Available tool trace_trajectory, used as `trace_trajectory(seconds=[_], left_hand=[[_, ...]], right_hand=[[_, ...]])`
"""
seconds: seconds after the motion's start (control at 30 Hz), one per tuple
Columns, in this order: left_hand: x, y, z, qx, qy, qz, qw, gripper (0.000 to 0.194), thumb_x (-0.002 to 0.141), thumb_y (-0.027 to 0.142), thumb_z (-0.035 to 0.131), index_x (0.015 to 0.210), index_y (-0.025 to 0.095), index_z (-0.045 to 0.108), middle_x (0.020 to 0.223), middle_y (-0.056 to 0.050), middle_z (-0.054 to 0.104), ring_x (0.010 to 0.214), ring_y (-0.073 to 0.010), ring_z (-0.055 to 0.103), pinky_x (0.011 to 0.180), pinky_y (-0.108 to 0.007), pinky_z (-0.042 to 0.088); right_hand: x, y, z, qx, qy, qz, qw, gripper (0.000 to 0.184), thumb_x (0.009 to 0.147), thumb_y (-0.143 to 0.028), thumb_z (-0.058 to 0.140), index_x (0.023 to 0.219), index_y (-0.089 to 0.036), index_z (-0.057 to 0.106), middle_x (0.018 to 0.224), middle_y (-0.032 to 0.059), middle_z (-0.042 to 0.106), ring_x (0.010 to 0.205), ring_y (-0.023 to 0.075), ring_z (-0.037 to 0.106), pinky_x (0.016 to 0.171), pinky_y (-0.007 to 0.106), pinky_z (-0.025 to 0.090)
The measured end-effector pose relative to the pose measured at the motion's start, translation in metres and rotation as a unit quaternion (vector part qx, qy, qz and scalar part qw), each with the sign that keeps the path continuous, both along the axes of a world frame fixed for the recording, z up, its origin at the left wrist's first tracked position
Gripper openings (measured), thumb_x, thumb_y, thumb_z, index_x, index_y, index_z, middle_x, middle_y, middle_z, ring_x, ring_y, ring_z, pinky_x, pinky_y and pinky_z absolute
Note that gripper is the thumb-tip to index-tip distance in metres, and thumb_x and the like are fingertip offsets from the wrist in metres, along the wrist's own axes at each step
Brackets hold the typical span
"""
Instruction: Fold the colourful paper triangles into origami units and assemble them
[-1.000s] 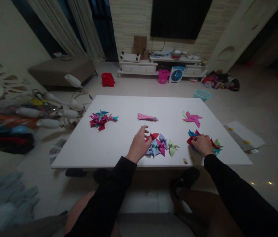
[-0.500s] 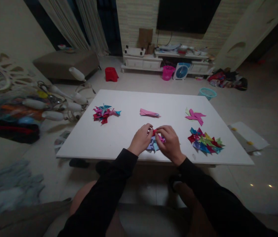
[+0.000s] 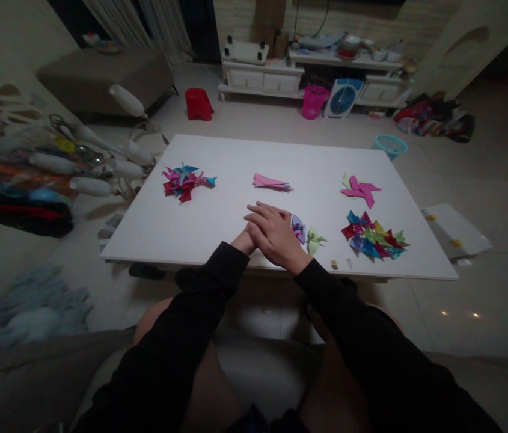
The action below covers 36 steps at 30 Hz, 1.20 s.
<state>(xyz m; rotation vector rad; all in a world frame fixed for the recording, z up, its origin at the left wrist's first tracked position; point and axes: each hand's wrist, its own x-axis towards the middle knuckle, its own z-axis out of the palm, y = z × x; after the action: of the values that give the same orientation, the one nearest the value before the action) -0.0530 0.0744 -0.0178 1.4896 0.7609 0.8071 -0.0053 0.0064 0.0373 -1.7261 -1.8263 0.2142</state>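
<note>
My right hand (image 3: 276, 237) lies across my left hand (image 3: 243, 242) above the near middle of the white table. The right hand's fingers are stretched out and slightly apart. Most of my left hand is covered, so its fingers and anything in them cannot be made out. Just right of the hands, partly hidden by them, are purple folded-paper pieces (image 3: 299, 228). Beside those sits a light green folded-paper piece (image 3: 315, 240). A stack of pink folded paper strips (image 3: 272, 182) rests beyond the hands.
The white table (image 3: 217, 234) carries a pile of folded paper (image 3: 185, 182) at left, pink paper pieces (image 3: 361, 191) at far right and a colourful folded-paper pile (image 3: 375, 236) nearer. Two small objects lie by the front edge. Lamp arms (image 3: 127, 165) stand at left.
My hands were working apart at a small red paper piece; now the right lies over the left, slightly further left. The red piece is out of sight. The view has tilted down.
</note>
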Motion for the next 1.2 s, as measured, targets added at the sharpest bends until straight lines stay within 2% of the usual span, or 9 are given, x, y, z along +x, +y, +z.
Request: trace_trajectory(seconds=[0.13, 0.3, 0.37, 0.47, 0.57, 0.7, 0.93, 1.07, 1.2], left_hand=[[-0.019, 0.012, 0.021, -0.154, -0.104, -0.097, 0.978, 0.019, 0.09, 0.018, 0.044, 0.102, 0.018, 0.059, 0.096, -0.008, 0.066, 0.098, -0.0212, 0.066, 0.094, -0.042, 0.053], [-0.019, 0.015, 0.047, -0.284, -0.128, -0.025, 0.95, 0.016, 0.086, 0.017, 0.052, 0.1, 0.016, 0.058, 0.094, -0.006, 0.069, 0.088, -0.0167, 0.067, 0.087, -0.033, 0.053], [-0.018, 0.012, 0.053, -0.339, -0.133, -0.033, 0.931, 0.019, 0.091, 0.029, 0.048, 0.1, 0.016, 0.059, 0.095, -0.009, 0.071, 0.088, -0.0197, 0.068, 0.083, -0.035, 0.054], [-0.017, 0.005, 0.058, -0.404, -0.175, -0.086, 0.894, 0.046, 0.096, 0.053, 0.038, 0.107, 0.014, 0.059, 0.101, -0.015, 0.072, 0.091, -0.0264, 0.07, 0.082, -0.043, 0.055], [-0.016, -0.002, 0.059, -0.427, -0.224, -0.107, 0.87, 0.057, 0.094, 0.065, 0.035, 0.12, 0.018, 0.055, 0.109, -0.017, 0.072, 0.092, -0.0297, 0.071, 0.083, -0.048, 0.054], [-0.016, -0.006, 0.061, -0.431, -0.241, -0.126, 0.86, 0.063, 0.088, 0.071, 0.04, 0.128, 0.023, 0.051, 0.109, -0.014, 0.072, 0.09, -0.0305, 0.072, 0.08, -0.046, 0.053], [-0.017, -0.005, 0.056, -0.411, -0.223, -0.136, 0.873, 0.063, 0.09, 0.068, 0.033, 0.129, 0.021, 0.052, 0.084, -0.01, 0.072, 0.065, -0.0237, 0.068, 0.066, -0.036, 0.052], [-0.016, -0.005, 0.052, -0.406, -0.226, -0.121, 0.877, 0.06, 0.09, 0.064, 0.033, 0.124, 0.019, 0.056, 0.062, -0.004, 0.063, 0.057, -0.0217, 0.063, 0.06, -0.032, 0.049], [-0.016, -0.004, 0.052, -0.393, -0.209, -0.121, 0.887, 0.056, 0.092, 0.06, 0.029, 0.119, 0.019, 0.057, 0.053, 0.0, 0.055, 0.053, -0.0215, 0.061, 0.056, -0.03, 0.047]], right_hand=[[0.002, -0.01, 0.002, 0.015, 0.012, 0.009, 1.0, 0.043, 0.104, -0.036, 0.035, 0.139, -0.025, 0.057, 0.146, 0.0064, 0.056, 0.14, 0.0284, 0.042, 0.109, 0.048, 0.025], [0.013, -0.019, 0.005, 0.044, 0.001, -0.012, 0.999, 0.048, 0.101, -0.033, 0.04, 0.147, -0.024, 0.049, 0.151, 0.0086, 0.051, 0.139, 0.028, 0.043, 0.107, 0.046, 0.027], [0.015, -0.02, 0.002, 0.039, -0.002, -0.012, 0.999, 0.051, 0.101, -0.035, 0.041, 0.15, -0.023, 0.045, 0.154, 0.0099, 0.047, 0.141, 0.0283, 0.042, 0.107, 0.046, 0.028], [0.016, -0.019, -0.006, 0.026, 0.003, 0.009, 1.0, 0.058, 0.101, -0.039, 0.039, 0.156, -0.023, 0.033, 0.162, 0.0096, 0.035, 0.146, 0.0286, 0.035, 0.109, 0.047, 0.029], [0.013, -0.017, -0.012, 0.018, 0.016, 0.036, 0.999, 0.062, 0.102, -0.046, 0.033, 0.16, -0.025, 0.023, 0.165, 0.0077, 0.027, 0.151, 0.029, 0.025, 0.114, 0.051, 0.024], [0.01, -0.016, -0.015, 0.009, 0.025, 0.039, 0.999, 0.07, 0.101, -0.058, 0.03, 0.162, -0.028, 0.013, 0.167, 0.0073, 0.022, 0.154, 0.0322, 0.014, 0.117, 0.057, 0.018], [0.003, -0.014, -0.027, 0.013, 0.05, 0.044, 0.998, 0.084, 0.096, -0.065, 0.034, 0.163, -0.022, 0.006, 0.168, 0.014, 0.015, 0.155, 0.0363, 0.005, 0.117, 0.062, 0.02], [-0.002, -0.015, -0.031, 0.007, 0.073, 0.036, 0.997, 0.088, 0.095, -0.064, 0.041, 0.162, -0.023, 0.002, 0.169, 0.0137, 0.005, 0.155, 0.0358, 0.0, 0.119, 0.063, 0.016], [-0.004, -0.015, -0.035, -0.002, 0.089, 0.032, 0.996, 0.093, 0.095, -0.063, 0.044, 0.162, -0.022, -0.005, 0.169, 0.0138, -0.003, 0.156, 0.0343, -0.005, 0.121, 0.063, 0.011]])
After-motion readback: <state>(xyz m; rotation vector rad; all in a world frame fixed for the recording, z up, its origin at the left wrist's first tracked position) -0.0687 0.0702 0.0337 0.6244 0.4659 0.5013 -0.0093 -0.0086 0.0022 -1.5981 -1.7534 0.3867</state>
